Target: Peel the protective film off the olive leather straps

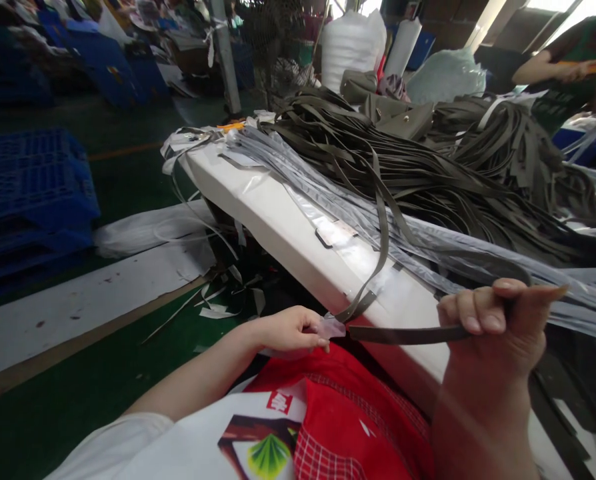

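- The left hand is at the wearer's front, near the table edge; its thumb and fingers are pinched on a small clear sleeve.
- The right hand is raised at the lower right, fingers curled closed around a dark strap, thumb pointing to the right.
- The strap lies between the two hands: it leaves the right fingers, runs almost level to the left, and its end comes to the mouth of the sleeve. Whether the tip is inside or just beside it, I cannot tell.
- So the right grip is well back from that end, and the left grip is on the sleeve, just past it.
- Behind the right fingers a dark band curves up and away toward the heap.
- A second strap trails down from the heap over the table and ends close to the sleeve; whether the left fingers touch it is unclear.
- Beyond the hands, a row of straps in clear film lies along the white table, in front of the heap.
- A red apron is just below the stretched strap.
- A co-worker's hand shows at the upper right, well apart.
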The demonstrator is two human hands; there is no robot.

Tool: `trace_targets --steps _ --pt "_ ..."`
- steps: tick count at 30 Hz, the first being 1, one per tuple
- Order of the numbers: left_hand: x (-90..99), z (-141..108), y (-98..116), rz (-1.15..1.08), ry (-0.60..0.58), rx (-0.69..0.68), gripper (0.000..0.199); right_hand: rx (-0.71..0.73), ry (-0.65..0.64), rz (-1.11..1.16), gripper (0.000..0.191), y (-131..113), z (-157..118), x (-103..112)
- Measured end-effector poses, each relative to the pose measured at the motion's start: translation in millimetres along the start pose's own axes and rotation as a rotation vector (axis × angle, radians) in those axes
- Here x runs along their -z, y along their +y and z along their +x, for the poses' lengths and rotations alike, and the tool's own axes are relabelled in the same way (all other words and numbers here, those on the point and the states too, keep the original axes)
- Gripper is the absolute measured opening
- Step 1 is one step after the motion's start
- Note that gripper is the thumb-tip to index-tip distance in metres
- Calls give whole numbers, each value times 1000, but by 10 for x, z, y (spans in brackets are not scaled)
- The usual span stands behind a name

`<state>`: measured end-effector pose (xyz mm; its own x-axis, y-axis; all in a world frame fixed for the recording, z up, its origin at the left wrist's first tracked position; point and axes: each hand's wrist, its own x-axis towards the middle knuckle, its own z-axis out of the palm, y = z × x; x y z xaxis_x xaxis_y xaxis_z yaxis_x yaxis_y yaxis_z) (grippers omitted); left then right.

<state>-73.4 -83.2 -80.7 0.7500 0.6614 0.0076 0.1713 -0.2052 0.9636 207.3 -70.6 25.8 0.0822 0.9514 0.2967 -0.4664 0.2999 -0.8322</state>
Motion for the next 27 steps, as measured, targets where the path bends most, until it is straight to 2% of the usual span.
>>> trace_targets --steps 9,16,19,23,27 --pt "-24 25 4 -26 -31 11 36 -37 -74 50 31 147 13 -81" --pt "-66 61 122 -52 -22 -114 28 -79 -64 -61 39 397 25 -189" --pt "-77 47 119 13 5 -114 31 -81 -19 -221 49 553 35 -158" --pt "-79 7 90 64 -1 -91 43 -11 -1 -480 54 671 27 -69" --pt "-121 12 123 19 74 -64 59 92 -119 -726 61 770 -60 -101"
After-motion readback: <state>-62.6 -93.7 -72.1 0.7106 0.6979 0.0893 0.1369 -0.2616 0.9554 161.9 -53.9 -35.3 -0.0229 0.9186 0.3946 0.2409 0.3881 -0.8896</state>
